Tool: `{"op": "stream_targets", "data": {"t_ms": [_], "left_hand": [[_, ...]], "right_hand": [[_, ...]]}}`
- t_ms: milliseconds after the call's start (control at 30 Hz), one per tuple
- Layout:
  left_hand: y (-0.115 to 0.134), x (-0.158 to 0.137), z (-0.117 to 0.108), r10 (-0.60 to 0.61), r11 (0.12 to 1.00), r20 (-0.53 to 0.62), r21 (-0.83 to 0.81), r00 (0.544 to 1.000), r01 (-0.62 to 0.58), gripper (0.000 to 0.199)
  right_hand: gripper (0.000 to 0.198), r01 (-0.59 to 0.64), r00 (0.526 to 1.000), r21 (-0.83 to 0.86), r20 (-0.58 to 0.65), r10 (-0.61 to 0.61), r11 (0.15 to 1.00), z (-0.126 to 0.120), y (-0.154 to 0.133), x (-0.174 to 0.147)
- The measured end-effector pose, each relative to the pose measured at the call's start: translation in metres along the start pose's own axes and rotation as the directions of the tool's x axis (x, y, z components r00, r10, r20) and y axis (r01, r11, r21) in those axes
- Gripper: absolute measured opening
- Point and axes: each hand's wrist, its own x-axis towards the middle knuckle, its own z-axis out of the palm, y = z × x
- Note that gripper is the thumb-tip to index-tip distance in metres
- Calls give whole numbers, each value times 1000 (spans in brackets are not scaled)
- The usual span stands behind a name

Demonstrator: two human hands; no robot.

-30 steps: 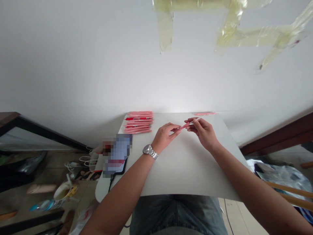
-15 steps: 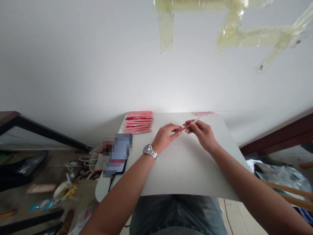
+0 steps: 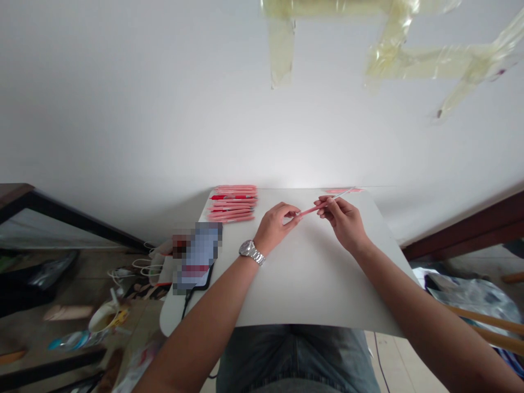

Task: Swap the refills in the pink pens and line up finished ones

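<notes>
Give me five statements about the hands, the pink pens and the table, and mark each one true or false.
1. Both hands hold one slim pink pen between them. True.
2. The left hand wears a silver metal wristwatch. True.
3. The stack of pink pens lies beside the right hand. False: it lies at the table's far left corner, beyond the left hand.
4. The white tabletop carries a laptop between the arms. False: that stretch is bare; a dark phone with a cable sits at the left edge.
5. A few loose pink pieces lie at the far edge, beyond the right hand. True.
</notes>
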Motion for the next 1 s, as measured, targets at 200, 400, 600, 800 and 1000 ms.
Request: {"op": "stream_targets", "data": {"t_ms": [200,400,600,800,1000], "left_hand": [[0,1,-2,-6,1000,12,20,1000,6,11],[2,0,-2,13,1000,11,22,1000,-13,13],[2,0,-1,14,1000,1,-7,1000,-14,14],[0,0,0,13,1000,10,8,1000,-13,13],[3,1,-1,12,1000,-8,15,1000,-12,12]], "right_hand": [[32,-13,999,26,-31,14,1000,-2,1,3],[34,-3,999,4,-34,3,1000,-4,0,4],[39,-19,1000,-36,-17,18,999,-6,0,5],[37,-17,1000,2,13,17,1000,-5,0,6],[39,61,997,-101,-30,-65,993,-3,-4,3]]}}
